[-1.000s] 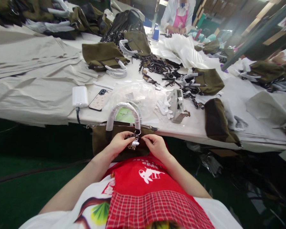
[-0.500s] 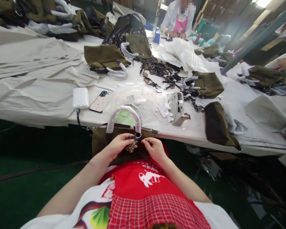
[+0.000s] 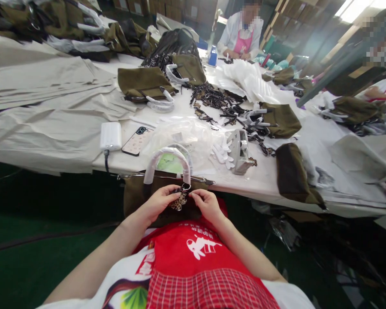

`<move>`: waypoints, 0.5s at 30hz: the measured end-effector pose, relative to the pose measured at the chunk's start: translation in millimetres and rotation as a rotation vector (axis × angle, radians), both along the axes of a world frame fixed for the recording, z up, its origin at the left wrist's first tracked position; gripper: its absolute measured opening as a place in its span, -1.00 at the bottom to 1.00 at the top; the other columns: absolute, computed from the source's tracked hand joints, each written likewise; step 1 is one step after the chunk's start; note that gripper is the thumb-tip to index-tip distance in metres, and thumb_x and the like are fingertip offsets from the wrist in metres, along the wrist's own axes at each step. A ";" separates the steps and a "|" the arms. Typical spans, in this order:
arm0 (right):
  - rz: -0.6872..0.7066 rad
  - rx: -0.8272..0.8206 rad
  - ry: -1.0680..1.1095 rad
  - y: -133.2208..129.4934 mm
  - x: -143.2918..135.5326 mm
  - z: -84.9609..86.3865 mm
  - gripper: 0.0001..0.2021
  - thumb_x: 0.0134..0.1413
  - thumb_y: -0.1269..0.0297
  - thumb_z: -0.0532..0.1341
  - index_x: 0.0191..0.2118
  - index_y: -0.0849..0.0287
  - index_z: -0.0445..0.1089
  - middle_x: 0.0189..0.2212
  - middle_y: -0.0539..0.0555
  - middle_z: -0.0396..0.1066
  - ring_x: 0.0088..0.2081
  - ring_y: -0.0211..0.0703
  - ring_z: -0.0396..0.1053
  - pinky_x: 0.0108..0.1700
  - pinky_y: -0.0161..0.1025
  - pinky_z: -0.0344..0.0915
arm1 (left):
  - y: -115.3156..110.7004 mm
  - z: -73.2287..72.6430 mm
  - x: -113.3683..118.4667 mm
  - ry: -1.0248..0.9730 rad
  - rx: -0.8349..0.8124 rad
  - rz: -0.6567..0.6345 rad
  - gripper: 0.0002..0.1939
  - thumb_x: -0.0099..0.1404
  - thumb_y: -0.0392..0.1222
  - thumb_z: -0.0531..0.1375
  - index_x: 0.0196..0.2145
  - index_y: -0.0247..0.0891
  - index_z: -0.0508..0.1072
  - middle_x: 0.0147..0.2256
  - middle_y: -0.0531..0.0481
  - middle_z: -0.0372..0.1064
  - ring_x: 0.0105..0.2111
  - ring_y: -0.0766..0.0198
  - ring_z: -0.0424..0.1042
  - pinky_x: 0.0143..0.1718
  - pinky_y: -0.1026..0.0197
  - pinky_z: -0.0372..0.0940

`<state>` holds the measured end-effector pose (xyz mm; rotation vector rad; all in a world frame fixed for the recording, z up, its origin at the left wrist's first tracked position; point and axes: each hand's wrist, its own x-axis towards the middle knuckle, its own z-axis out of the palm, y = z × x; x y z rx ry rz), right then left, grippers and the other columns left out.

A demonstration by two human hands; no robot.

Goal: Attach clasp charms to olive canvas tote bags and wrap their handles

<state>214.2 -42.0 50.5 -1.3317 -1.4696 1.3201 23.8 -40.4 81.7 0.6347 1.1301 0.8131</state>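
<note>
An olive handbag (image 3: 133, 195) lies against the table's front edge, its wrapped handle (image 3: 170, 152) standing up. From a metal ring (image 3: 186, 186) at the foot of the handle hangs a leopard-print charm (image 3: 179, 201). My left hand (image 3: 161, 199) is closed on this charm, thumb and fingers pinching its upper left side. Just right of the ring, my right hand (image 3: 207, 204) pinches with thumb and forefinger; what lies between the fingertips is too small to make out.
On the table are a white power bank (image 3: 110, 136) with a cable, a phone (image 3: 137, 140), clear plastic bags (image 3: 193, 131), a grey tape dispenser (image 3: 239, 152) and a pile of dark charms (image 3: 209, 94). More olive bags (image 3: 144, 81) lie around. A co-worker (image 3: 241, 34) stands across the table.
My right hand's fingertips have come slightly closer to the charm and ring. The left hand keeps its hold on the charm. The whole view has shifted a little downward.
</note>
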 end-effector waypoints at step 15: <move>0.024 0.162 -0.173 5.3 -3.6 6.4 -0.82 0.16 0.25 0.21 -0.33 0.14 0.57 -0.39 0.04 0.58 -0.38 -0.12 0.49 -0.25 -0.25 0.36 | -2.6 -11.5 0.8 0.601 0.477 -0.146 -0.71 0.17 -0.09 0.19 -0.20 -0.26 0.55 -0.25 -0.09 0.57 -0.24 0.06 0.53 -0.10 0.05 0.38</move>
